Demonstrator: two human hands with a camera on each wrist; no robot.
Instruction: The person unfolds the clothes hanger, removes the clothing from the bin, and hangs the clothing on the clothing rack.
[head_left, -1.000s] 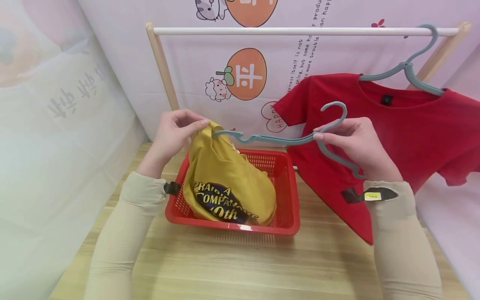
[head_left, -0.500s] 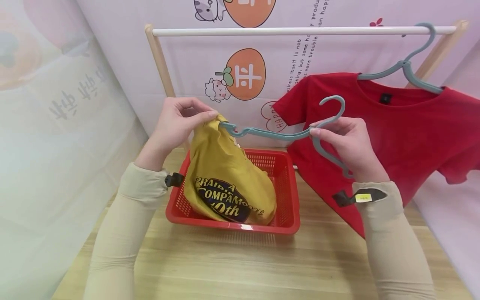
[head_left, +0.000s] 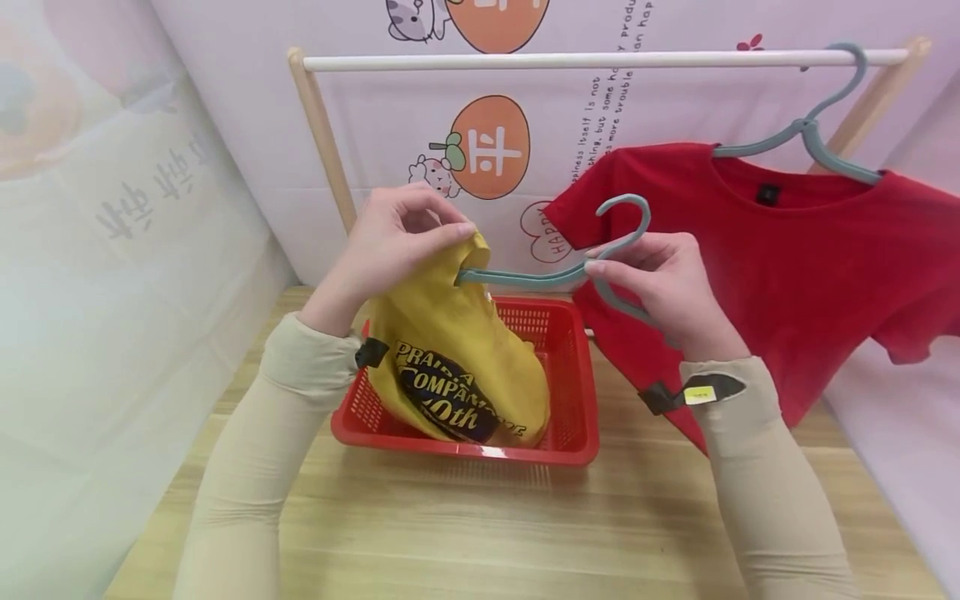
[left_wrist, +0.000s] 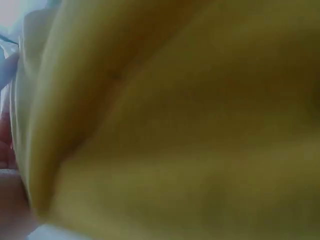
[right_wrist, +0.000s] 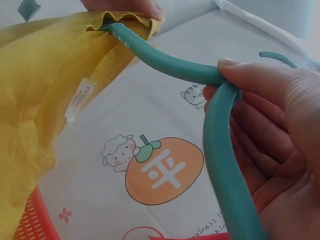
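My left hand (head_left: 408, 237) pinches a yellow T-shirt (head_left: 465, 342) near its neckline, lifting that part above the red basket while the lower part lies inside. With thumb and fingers my right hand (head_left: 660, 283) grips a teal hanger (head_left: 525, 280) just below its hook. One hanger arm runs into the shirt's neck opening, its end hidden by cloth; the other arm hangs down beside my right palm. In the right wrist view a white label (right_wrist: 80, 99) shows on the shirt. Yellow cloth fills most of the left wrist view.
The red basket (head_left: 465, 452) stands on the wooden table (head_left: 465, 525). Behind it is a rack with a white rail (head_left: 600, 60) and wooden posts. At right a red T-shirt (head_left: 795, 275) hangs from the rail on another teal hanger (head_left: 843, 167).
The right hand has moved left, and the hanger arm has slid deeper into the yellow shirt's neck. The left hand has risen and shifted right with the pinched cloth.
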